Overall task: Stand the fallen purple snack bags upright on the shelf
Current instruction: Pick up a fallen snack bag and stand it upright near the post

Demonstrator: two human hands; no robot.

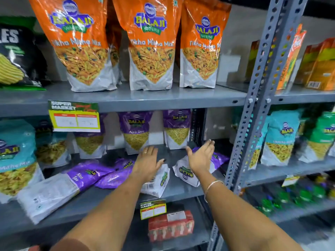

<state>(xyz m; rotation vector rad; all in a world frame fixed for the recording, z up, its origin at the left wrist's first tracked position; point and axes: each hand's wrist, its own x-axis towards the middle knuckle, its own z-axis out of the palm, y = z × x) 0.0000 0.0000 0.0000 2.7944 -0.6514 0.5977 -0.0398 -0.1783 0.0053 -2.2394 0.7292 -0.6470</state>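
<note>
Three purple-and-white snack bags lie fallen on the grey middle shelf (179,191): one long bag at the left (59,185), one in the middle (116,175) whose white end (159,182) sticks out under my left hand, and one at the right (184,173) under my right hand. Three more purple bags stand upright at the back (135,132), (176,126), (89,144). My left hand (146,163) hovers palm down with fingers spread over the middle bag. My right hand (201,156) is open, palm turned inward, above the right bag. Neither hand holds anything.
Orange snack bags (150,42) fill the shelf above. Teal bags (16,156) stand at the left of the middle shelf. A perforated grey upright (253,105) bounds the shelf at the right. A price tag (74,116) hangs from the upper shelf edge. A red pack (170,225) sits below.
</note>
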